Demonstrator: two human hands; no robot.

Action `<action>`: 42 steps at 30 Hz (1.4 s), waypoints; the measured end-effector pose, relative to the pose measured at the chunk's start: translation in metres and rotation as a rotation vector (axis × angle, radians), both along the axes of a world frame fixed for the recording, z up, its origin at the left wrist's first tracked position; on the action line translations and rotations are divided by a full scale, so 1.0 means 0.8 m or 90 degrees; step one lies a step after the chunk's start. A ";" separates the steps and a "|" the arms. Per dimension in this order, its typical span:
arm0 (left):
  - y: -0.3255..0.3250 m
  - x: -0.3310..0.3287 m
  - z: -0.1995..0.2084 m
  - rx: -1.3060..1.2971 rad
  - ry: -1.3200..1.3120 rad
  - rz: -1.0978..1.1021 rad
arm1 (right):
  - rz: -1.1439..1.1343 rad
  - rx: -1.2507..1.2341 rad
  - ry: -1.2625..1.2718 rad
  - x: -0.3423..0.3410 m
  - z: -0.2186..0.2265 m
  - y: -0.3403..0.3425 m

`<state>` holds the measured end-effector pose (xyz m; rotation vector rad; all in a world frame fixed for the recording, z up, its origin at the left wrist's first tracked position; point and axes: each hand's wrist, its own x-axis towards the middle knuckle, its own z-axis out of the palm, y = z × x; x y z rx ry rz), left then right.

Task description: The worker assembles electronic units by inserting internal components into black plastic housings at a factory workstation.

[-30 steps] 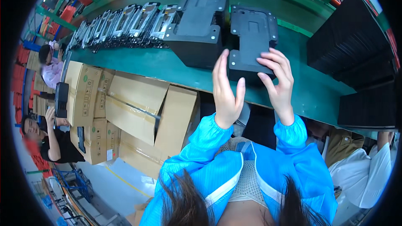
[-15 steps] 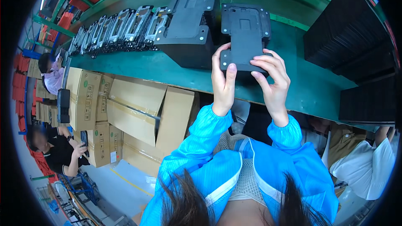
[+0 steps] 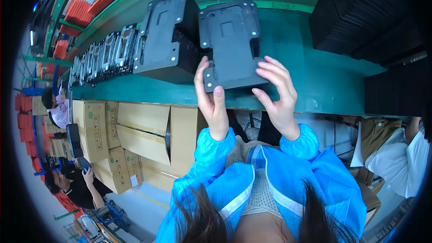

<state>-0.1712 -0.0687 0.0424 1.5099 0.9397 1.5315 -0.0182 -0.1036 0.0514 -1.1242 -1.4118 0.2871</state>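
Black tray (image 3: 234,47) shifted left in view (between fingers (image 3: 272,73)).

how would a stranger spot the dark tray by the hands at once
Find the green workbench and, on it, the thick dark block. Just right of that is the notched dark tray. Unlike the block's, its near end is between the left hand and right hand.

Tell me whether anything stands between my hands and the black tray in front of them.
Nothing visible does: the left hand and right hand are at the near corners of the black tray. The black stack stands to its left, not between them.
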 end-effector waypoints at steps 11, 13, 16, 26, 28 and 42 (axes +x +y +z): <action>-0.005 0.002 0.009 0.034 0.030 0.026 | 0.021 0.036 -0.240 0.019 0.031 0.018; -0.001 -0.001 0.004 0.019 -0.007 0.003 | 0.100 0.041 -0.316 -0.001 0.056 0.027; 0.017 -0.022 -0.018 -0.117 -0.001 -0.044 | 0.113 0.034 -0.414 -0.029 0.063 0.042; 0.027 -0.017 -0.048 -0.176 -0.172 -0.037 | 0.205 -0.053 -0.457 -0.025 0.080 0.057; 0.027 -0.016 -0.047 -0.165 -0.179 -0.058 | 0.212 -0.051 -0.398 -0.017 0.086 0.059; 0.026 -0.013 -0.030 -0.154 -0.183 -0.104 | 0.003 -0.171 -0.172 0.077 0.056 -0.049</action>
